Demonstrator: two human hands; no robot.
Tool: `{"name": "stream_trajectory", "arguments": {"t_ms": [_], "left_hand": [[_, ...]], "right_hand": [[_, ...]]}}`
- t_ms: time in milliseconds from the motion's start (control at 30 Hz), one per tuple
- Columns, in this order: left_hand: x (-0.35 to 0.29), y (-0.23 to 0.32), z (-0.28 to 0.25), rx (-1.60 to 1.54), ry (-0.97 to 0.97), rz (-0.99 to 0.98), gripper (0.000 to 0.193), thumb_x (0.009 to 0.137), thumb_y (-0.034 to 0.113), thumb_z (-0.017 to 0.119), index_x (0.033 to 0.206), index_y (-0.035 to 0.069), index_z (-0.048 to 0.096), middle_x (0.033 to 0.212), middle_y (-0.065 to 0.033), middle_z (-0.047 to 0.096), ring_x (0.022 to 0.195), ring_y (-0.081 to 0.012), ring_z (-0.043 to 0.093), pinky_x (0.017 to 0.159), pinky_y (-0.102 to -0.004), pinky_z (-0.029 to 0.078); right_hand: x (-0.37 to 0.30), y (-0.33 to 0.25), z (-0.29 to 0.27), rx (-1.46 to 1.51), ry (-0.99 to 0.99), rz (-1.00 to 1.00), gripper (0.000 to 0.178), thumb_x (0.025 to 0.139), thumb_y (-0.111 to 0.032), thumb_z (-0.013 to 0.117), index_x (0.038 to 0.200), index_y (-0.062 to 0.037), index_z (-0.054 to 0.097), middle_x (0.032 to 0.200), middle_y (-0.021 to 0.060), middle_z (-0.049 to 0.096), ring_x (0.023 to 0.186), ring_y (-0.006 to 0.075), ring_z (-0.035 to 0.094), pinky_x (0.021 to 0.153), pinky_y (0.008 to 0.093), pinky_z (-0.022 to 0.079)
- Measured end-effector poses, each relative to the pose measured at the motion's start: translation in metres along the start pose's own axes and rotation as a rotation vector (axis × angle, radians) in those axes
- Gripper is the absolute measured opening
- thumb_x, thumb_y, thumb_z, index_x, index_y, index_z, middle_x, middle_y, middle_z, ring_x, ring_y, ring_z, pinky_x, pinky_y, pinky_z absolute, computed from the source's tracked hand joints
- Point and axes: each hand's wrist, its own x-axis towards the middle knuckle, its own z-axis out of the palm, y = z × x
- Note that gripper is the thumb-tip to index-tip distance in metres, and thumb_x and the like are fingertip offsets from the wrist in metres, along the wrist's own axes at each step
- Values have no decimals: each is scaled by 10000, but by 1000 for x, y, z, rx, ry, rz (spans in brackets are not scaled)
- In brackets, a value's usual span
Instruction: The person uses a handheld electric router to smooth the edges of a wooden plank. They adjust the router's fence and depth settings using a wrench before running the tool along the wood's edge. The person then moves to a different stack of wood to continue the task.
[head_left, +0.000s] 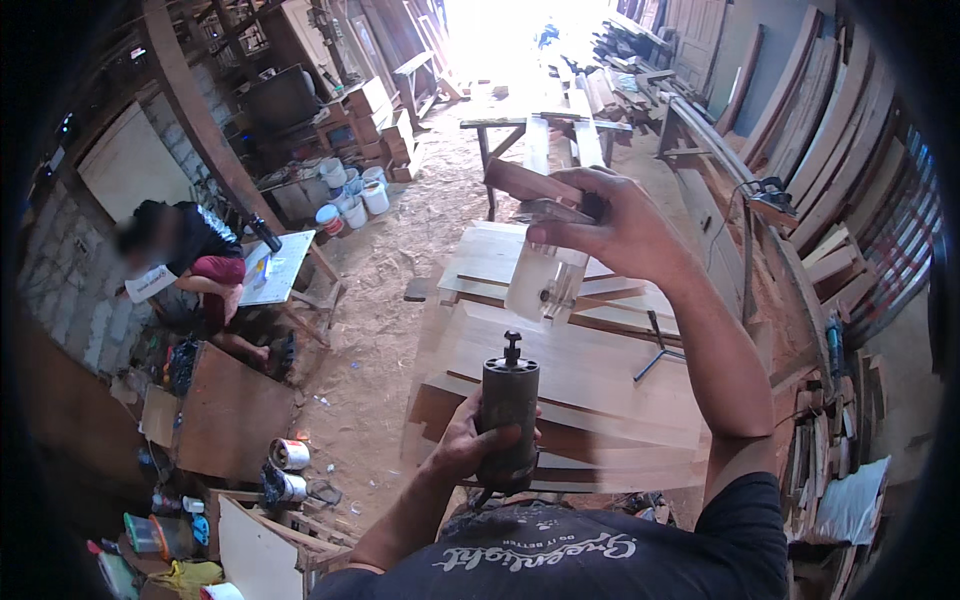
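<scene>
My left hand (pixel 463 437) is wrapped round the dark cylindrical motor body of a trim router (pixel 508 395), held upright with its collet pointing up. Above and slightly right of it, my right hand (pixel 622 228) grips the router's clear plastic base (pixel 540 282). A reddish-brown wooden block (pixel 530 183) sits at the top of this base, under my fingers. Motor and base are apart, with a gap between the collet and the base's lower end. Beneath both lie flat, pale wooden panels (pixel 610 375).
A black T-shaped tool (pixel 655 352) rests on the panels. To the left, another person (pixel 195 255) sits beside a small white-topped table (pixel 280 268). White buckets (pixel 355 210) stand beyond. Long boards (pixel 850 130) lean along the right wall; a trestle (pixel 490 128) stands ahead.
</scene>
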Motion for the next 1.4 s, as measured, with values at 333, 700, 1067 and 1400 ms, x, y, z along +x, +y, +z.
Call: {"name": "stream_trajectory", "arguments": {"t_ms": [333,700,1067,1400], "left_hand": [[24,9,9,-178,-324,-113,718,838,350,853,1357,-6,507,1181,-165,674,988,-276,721,807,-440,635],[17,3,11,-202,-470,-104,713,879,358,823,1384,-13,482,1232,-180,659,985,-285,725,850,-412,616],[-9,-16,7,-229,-441,-158,862,873,488,821,1433,-41,435,1338,-203,625,1006,-275,714,864,-420,610],[-7,-8,2,-210,-499,-200,877,850,530,811,1394,-72,478,1251,-199,636,1003,-273,709,830,-412,613]], "right_hand": [[-34,-45,1,-194,-80,46,834,748,-546,890,1315,26,675,1099,185,755,1013,256,731,925,373,552],[-61,-81,8,-353,-133,2,915,882,-744,646,1319,60,663,1178,281,698,1090,392,694,964,461,531],[-93,-73,35,-413,-219,71,777,1052,-674,381,1355,11,587,1235,272,626,1179,411,621,1027,497,473],[-93,-78,22,-302,-493,231,715,1100,-588,338,1390,8,603,1366,238,606,1310,359,564,1128,443,424]]}}
